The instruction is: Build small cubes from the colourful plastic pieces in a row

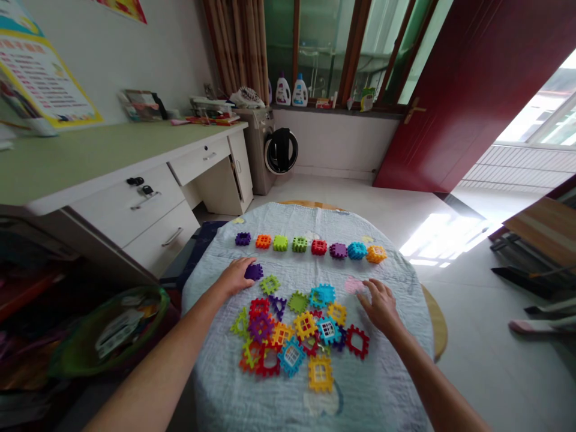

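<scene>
My left hand (234,277) has its thumb and fingers around the left side of a dark purple toothed building block (254,272) on the cloth. A green square frame piece (270,284) lies just beside that block. My right hand (380,305) hovers at the right with fingers spread, holding nothing, close to a pink patch (353,284) on the cloth. Between my arms lies a loose pile of interlocking plastic pieces, among them a yellow window piece (320,374), a blue window piece (292,356) and a red square frame (357,341).
Across the table's far side runs a row of small blocks sorted by colour, from a dark purple one (243,239) to a yellow one (376,254). A pale blue cloth (369,396) covers the round table. A desk (112,147) and a green basket (67,360) stand left.
</scene>
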{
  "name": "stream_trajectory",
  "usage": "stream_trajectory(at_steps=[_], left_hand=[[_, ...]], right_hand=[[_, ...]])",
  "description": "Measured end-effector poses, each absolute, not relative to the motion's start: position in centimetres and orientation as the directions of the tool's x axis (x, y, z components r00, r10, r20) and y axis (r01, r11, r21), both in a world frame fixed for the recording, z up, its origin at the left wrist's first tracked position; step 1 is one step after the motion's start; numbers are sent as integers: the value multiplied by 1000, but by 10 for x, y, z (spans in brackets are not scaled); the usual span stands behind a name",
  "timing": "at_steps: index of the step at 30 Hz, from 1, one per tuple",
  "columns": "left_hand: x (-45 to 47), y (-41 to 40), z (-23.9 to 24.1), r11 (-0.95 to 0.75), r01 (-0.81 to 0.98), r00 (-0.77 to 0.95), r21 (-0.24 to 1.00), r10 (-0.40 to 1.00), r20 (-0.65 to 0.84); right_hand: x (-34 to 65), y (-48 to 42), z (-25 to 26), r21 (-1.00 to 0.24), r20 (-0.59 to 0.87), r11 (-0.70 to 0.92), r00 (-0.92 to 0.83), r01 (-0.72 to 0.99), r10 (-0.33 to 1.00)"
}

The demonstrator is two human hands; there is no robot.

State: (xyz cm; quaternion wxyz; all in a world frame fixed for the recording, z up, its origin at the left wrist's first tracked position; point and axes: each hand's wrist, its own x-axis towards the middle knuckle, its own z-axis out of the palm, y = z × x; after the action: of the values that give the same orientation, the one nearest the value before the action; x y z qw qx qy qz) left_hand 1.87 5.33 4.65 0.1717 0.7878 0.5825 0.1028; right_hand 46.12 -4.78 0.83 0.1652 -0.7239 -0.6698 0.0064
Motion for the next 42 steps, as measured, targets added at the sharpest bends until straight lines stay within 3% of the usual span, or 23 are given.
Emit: stream_trajectory(at_steps=[8,24,33,42], left_hand=[[31,54,57,-232,923,276,308,955,-109],[35,60,62,-260,954,284,148,943,-172],[26,68,67,-322,940,334,117,935,-117],[-19,145,93,-283,954,288,97,957,-37]], right_hand=[[449,-48,-3,-278,274,-164,242,946,931],[438,-48,5,-185,253,-217,260,958,932],[438,-49,4,-168,254,-218,256,961,933],[440,-48,0,-164,265,-211,249,964,932]])
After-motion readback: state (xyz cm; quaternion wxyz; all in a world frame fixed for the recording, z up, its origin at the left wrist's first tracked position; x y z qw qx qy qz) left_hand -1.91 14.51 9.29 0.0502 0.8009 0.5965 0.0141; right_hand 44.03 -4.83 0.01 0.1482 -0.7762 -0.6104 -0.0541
